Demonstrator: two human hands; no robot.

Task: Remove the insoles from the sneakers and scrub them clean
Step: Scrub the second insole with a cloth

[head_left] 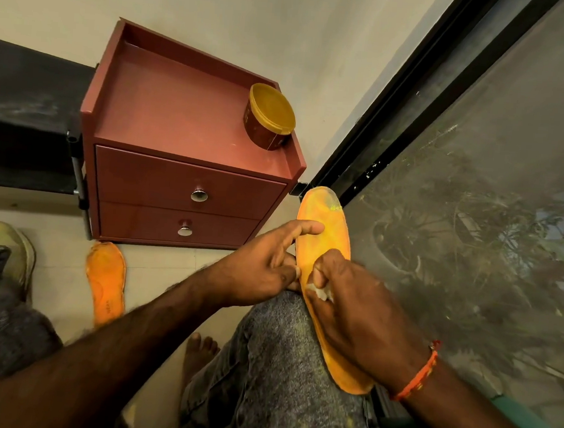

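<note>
Floor by maroon two-drawer cabinet (189,172): 2nd orange foam insole (106,281) out, lying flat. 1st orange insole (326,237) on your knee; left hand (263,266) fingers pinch its edge, right hand (357,317) grips white cloth wad (324,294), scrubbing. Approx. halfway.

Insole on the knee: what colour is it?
Orange-yellow insole, paler and worn at the toe; head view.
</note>
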